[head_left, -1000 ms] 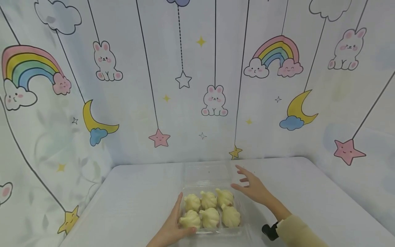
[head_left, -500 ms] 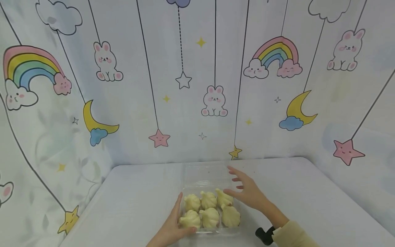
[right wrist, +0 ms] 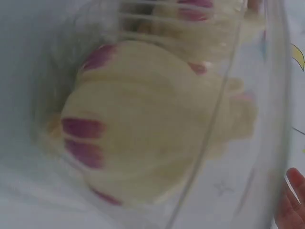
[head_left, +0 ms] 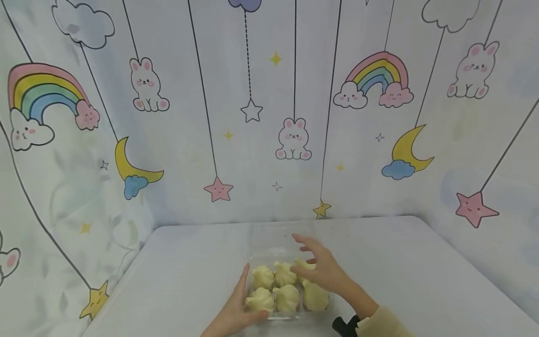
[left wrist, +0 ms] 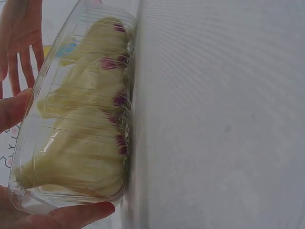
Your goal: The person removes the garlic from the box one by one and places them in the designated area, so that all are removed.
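Observation:
A clear plastic box (head_left: 285,317) stands on the white table with its lid (head_left: 273,234) tipped back behind it. Several pale yellow, garlic-shaped pieces (head_left: 287,297) fill it in two rows; purple marks show near the bases of the pieces (left wrist: 76,148) in the left wrist view. My left hand (head_left: 232,312) rests against the box's left front corner, fingers straight along the left side and thumb at the front rim. My right hand (head_left: 326,269), fingers spread and holding nothing, is over the box's right back part and hides some of the back right piece (right wrist: 138,119).
A white table (head_left: 177,276) spreads out on both sides of the box. Behind and beside it hangs a pale curtain (head_left: 261,164) printed with rabbits, stars, moons and rainbows. A black wrist mount (head_left: 346,326) sits at my right sleeve (head_left: 385,324).
My right hand has moved left from beside the box to over its right back part. The left hand, the box and the pieces have stayed in place.

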Demonstrator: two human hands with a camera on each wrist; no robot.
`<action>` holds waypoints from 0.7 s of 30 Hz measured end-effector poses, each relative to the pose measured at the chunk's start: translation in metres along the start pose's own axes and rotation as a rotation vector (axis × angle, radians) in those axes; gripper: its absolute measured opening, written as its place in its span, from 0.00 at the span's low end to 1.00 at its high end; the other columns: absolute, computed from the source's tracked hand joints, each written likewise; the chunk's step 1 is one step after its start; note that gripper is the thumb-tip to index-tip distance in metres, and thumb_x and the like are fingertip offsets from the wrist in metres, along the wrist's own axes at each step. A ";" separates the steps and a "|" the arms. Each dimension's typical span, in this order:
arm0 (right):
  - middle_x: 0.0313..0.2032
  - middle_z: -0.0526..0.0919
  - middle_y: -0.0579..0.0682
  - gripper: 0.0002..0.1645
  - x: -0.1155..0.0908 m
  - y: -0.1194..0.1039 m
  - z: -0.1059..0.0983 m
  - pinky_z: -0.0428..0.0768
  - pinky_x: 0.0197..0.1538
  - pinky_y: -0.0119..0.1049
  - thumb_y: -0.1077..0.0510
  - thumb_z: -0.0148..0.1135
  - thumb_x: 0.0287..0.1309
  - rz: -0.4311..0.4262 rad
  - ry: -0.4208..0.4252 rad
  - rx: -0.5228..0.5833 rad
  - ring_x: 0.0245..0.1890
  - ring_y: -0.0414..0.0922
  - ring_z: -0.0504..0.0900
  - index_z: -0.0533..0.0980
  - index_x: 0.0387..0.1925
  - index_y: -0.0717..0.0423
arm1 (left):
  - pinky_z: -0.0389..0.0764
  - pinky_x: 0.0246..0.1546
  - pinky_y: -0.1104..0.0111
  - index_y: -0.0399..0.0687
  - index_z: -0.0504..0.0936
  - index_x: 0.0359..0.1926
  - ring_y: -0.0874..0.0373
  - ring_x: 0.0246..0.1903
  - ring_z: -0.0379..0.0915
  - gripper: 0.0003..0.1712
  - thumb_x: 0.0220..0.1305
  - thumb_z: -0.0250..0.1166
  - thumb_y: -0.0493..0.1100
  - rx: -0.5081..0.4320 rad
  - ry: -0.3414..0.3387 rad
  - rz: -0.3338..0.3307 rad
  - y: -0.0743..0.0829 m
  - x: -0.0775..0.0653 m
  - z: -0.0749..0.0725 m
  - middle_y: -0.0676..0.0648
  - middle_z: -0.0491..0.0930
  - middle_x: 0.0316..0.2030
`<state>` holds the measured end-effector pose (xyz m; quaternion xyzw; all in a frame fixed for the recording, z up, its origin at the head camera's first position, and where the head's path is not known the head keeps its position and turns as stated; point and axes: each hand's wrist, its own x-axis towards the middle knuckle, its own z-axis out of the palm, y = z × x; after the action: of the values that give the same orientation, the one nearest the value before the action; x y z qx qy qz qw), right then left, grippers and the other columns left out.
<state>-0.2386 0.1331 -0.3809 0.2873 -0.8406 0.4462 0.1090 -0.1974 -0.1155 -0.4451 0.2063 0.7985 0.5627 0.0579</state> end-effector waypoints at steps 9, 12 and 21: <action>0.59 0.67 0.57 0.41 0.004 -0.005 0.017 0.80 0.41 0.48 0.54 0.67 0.50 -0.051 -0.047 0.030 0.52 0.58 0.72 0.61 0.65 0.54 | 0.60 0.43 0.30 0.43 0.25 0.69 0.15 0.56 0.36 0.64 0.53 0.68 0.48 -0.039 -0.031 -0.019 0.000 -0.001 0.000 0.25 0.27 0.66; 0.60 0.67 0.56 0.41 0.006 -0.006 0.023 0.80 0.42 0.47 0.53 0.68 0.50 -0.029 -0.059 0.041 0.52 0.56 0.72 0.62 0.64 0.52 | 0.62 0.43 0.31 0.44 0.25 0.69 0.14 0.55 0.38 0.64 0.53 0.68 0.49 -0.038 -0.030 -0.017 0.000 -0.001 0.001 0.25 0.28 0.66; 0.60 0.67 0.55 0.40 0.011 -0.010 0.033 0.79 0.42 0.46 0.53 0.66 0.51 -0.034 -0.089 0.035 0.53 0.55 0.71 0.61 0.65 0.52 | 0.61 0.42 0.29 0.45 0.25 0.69 0.15 0.55 0.38 0.63 0.54 0.67 0.51 -0.048 -0.035 -0.008 0.000 -0.001 -0.001 0.26 0.28 0.66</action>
<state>-0.2391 0.0972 -0.3883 0.3229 -0.8317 0.4455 0.0738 -0.1965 -0.1166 -0.4450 0.2116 0.7845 0.5775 0.0791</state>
